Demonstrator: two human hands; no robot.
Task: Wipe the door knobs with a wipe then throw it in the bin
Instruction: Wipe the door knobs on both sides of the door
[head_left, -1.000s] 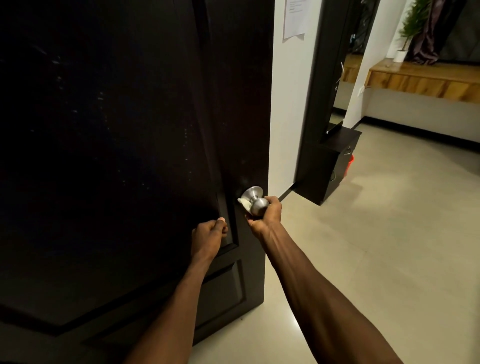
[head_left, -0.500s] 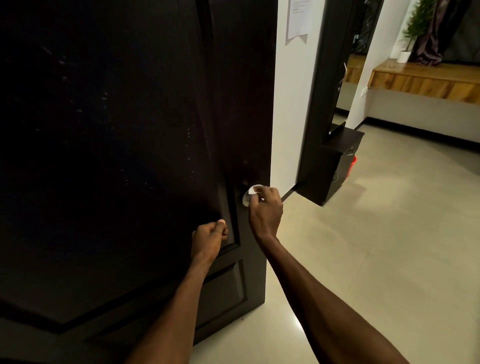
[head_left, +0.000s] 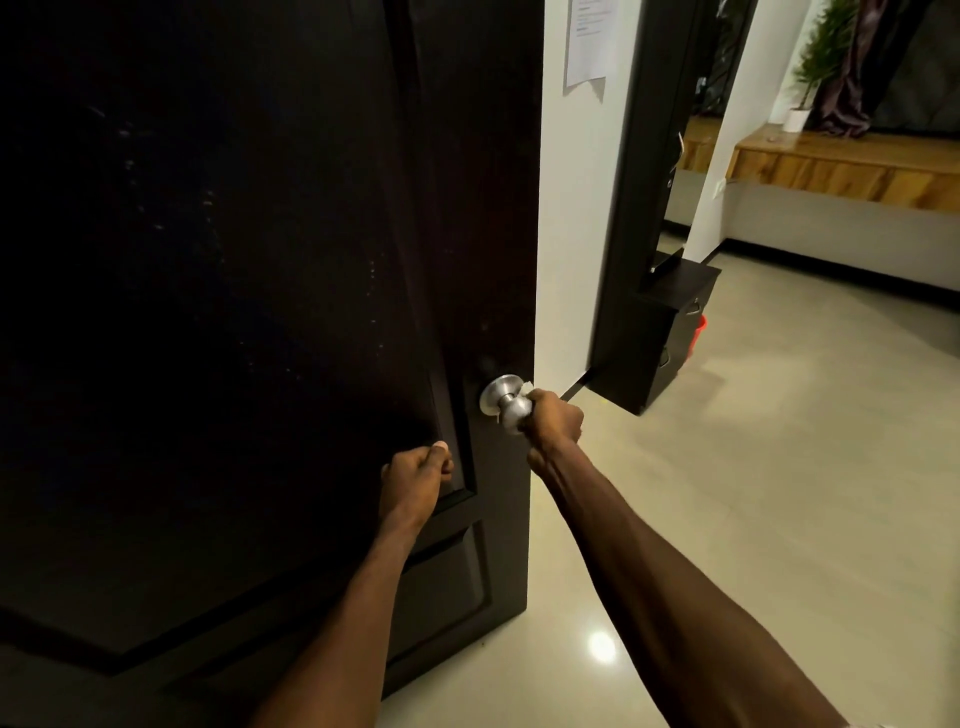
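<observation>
Wiping step: right hand (head_left: 555, 422) closed around white wipe (head_left: 527, 387) against round brushed-steel door knob (head_left: 511, 408) near dark door's (head_left: 260, 312) edge. Left hand (head_left: 415, 475), fingers curled shut, braced on door panel. Next, likely: rub round the knob.

Both arms bare, extended forward and up from the lower edge of the view. Left hand (head_left: 415, 475): curled into a loose fist, back of hand toward the camera, thumb on top with its nail showing, knuckles against the door (head_left: 260, 312). Left wrist straight, forearm angled up and to the right. Right hand (head_left: 553, 421): fingers closed around the knob (head_left: 511, 408), a bit of wipe (head_left: 525, 387) showing above the knuckles. Right wrist slightly bent, forearm running up and to the left.
</observation>
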